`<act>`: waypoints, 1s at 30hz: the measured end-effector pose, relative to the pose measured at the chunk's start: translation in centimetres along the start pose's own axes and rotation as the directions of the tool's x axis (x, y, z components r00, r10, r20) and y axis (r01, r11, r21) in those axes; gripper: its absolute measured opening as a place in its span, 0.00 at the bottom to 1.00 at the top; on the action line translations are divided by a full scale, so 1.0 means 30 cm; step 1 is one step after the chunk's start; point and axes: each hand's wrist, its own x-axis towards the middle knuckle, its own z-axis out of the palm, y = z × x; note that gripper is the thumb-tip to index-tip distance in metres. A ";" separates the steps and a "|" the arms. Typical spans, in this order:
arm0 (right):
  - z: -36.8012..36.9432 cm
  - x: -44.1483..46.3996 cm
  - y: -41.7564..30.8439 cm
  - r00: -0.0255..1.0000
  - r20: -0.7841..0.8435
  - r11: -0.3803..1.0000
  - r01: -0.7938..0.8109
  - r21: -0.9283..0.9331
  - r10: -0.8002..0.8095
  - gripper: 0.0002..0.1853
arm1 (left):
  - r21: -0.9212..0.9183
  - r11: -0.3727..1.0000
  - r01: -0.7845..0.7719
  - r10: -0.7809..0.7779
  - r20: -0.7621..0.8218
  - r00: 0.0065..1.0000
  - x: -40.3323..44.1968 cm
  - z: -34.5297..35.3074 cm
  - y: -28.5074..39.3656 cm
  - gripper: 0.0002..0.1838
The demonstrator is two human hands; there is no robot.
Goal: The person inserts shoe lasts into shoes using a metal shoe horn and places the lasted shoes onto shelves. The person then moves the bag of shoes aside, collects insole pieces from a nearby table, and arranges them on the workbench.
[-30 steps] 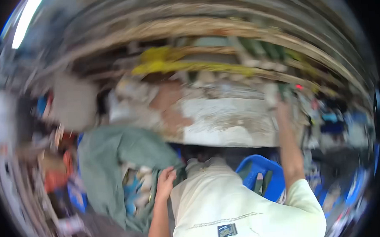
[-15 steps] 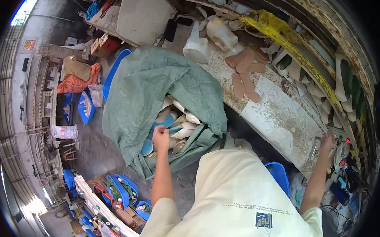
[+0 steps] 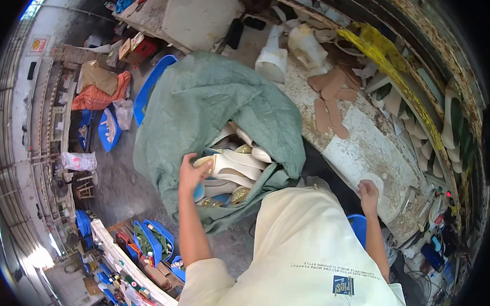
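Observation:
A large green woven sack (image 3: 214,83) stands open in front of me, with several white and gold women's shoes (image 3: 240,195) inside. At the sack's mouth, my left hand (image 3: 191,174) is closed on the end of a white shoe (image 3: 229,164), thumb and fingers pinching it. The shoe lies above the others, and its lower parts are partly hidden among them. Over the near edge of the workbench, my right hand (image 3: 369,195) has its fingers curled in. Whether anything small is between those fingers cannot be made out.
The stained workbench (image 3: 354,159) runs along the right, holding tan insole pieces (image 3: 331,113) and a white container (image 3: 272,61). Beyond it, a rack (image 3: 451,116) carries shoes. Blue bins (image 3: 110,131) stand on the left floor; another blue bin (image 3: 357,229) is beside me.
My left hand has drawn back slightly left and now grips a white shoe. The right hand has come left from the bench's far right end, its fingers curling. The view has shifted slightly.

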 end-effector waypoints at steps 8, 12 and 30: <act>0.291 -0.015 -0.582 0.872 0.222 0.884 0.462 -0.075 -0.437 0.06 | 0.076 0.956 -0.283 0.254 0.265 0.930 -0.100 -0.321 0.366 0.17; 0.432 -0.060 -0.694 0.804 0.434 0.903 0.425 0.059 -0.406 0.08 | 0.163 0.957 -0.241 0.144 0.456 0.878 0.050 -0.314 0.389 0.13; 0.636 -0.100 -0.720 0.667 0.698 0.962 0.243 0.128 -0.261 0.30 | -0.493 0.829 -0.265 0.498 0.435 0.750 0.093 -0.300 0.249 0.12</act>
